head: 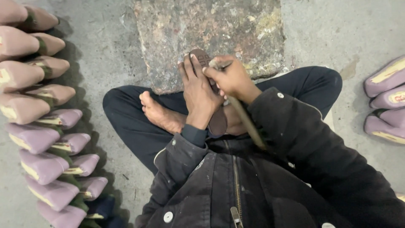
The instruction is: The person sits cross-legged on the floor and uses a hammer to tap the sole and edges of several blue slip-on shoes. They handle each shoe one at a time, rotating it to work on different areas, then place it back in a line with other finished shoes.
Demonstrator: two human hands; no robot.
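Observation:
I sit cross-legged on the floor in front of a flat stone slab. A dark brown shoe sole lies lengthwise from my lap onto the slab's near edge. My left hand presses flat on the sole, fingers spread toward its patterned tip. My right hand grips a long thin wooden-handled tool; the handle runs back toward my body and the working end meets the sole near my fingertips. My bare foot rests just left of the sole.
A row of several purple and pink pointed shoes on lasts lines the left side on the grey concrete floor. More purple shoes lie at the right edge. My dark jacket fills the lower frame.

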